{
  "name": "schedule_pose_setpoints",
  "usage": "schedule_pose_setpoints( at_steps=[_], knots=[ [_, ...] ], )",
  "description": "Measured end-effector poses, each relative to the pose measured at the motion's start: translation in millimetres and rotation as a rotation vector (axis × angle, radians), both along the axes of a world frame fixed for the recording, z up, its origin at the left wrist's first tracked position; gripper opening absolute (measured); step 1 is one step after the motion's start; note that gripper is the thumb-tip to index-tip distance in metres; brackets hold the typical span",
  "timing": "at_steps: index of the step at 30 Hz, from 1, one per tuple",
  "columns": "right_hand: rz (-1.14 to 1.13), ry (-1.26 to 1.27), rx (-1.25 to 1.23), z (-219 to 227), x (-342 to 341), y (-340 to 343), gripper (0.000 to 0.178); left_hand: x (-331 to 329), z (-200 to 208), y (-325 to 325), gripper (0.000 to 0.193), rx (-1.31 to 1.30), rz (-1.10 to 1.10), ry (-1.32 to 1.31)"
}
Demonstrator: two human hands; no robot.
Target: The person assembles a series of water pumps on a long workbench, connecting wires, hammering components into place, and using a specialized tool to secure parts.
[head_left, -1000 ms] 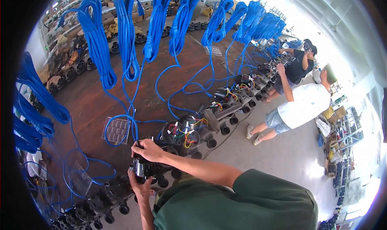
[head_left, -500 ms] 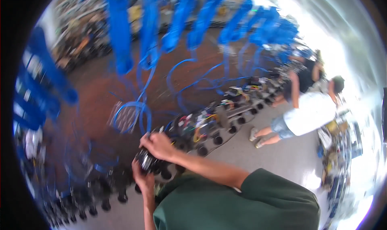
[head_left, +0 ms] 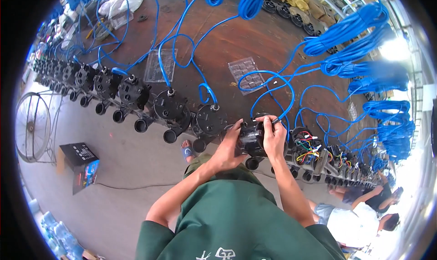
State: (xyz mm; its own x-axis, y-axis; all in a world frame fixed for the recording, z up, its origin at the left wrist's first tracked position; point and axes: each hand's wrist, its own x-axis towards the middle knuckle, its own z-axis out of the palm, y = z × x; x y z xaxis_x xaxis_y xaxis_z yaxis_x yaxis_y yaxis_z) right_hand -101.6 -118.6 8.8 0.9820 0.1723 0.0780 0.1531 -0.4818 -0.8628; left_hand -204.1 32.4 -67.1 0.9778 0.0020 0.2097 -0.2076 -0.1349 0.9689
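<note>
In front of me, a glossy black rounded pump housing (head_left: pixel 251 140) sits in a row of similar black units. My left hand (head_left: pixel 227 151) is closed around its left side, thumb below and fingers on top. My right hand (head_left: pixel 274 140) is at its right edge, fingers bent in a pinch beside a small dark piece near a blue cable (head_left: pixel 293 103). What that piece is, I cannot make out. Left of my left hand stands a capped black pump (head_left: pixel 210 121). Beyond my right hand, an uncovered unit (head_left: pixel 306 153) shows coloured wires.
Capped pumps (head_left: pixel 134 92) line the table edge leftward. Coiled blue cables (head_left: pixel 348 28) and clear plastic trays (head_left: pixel 247 74) lie on the brown tabletop (head_left: pixel 214 46). An open carton (head_left: pixel 82 162) and wheel (head_left: pixel 34 127) stand left. Two people, one in a white shirt (head_left: pixel 353 226), are lower right.
My view has swung round and sharpened from blur. Both hands stay at a black housing; the right has shifted from its top to its right edge. The people now appear lower right.
</note>
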Motion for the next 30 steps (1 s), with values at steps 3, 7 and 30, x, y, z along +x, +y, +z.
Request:
schedule_pose_setpoints(
  at_steps=[3, 7, 30],
  knots=[
    [0.0, -0.025, -0.025, 0.2, 0.8, -0.9, 0.025, 2.0, -3.8, 0.5, 0.1, 0.047, 0.0, -0.032],
    [-0.015, -0.057, -0.055, -1.4, 2.9, -3.0, 0.025, -2.6, -5.2, 6.4, 0.105, -0.091, 0.02, 0.105],
    [0.499, -0.092, 0.029, 1.1, 19.1, -4.1, 0.013, 31.1, -31.6, 0.1, 0.091, 0.064, 0.018, 0.173]
  ],
)
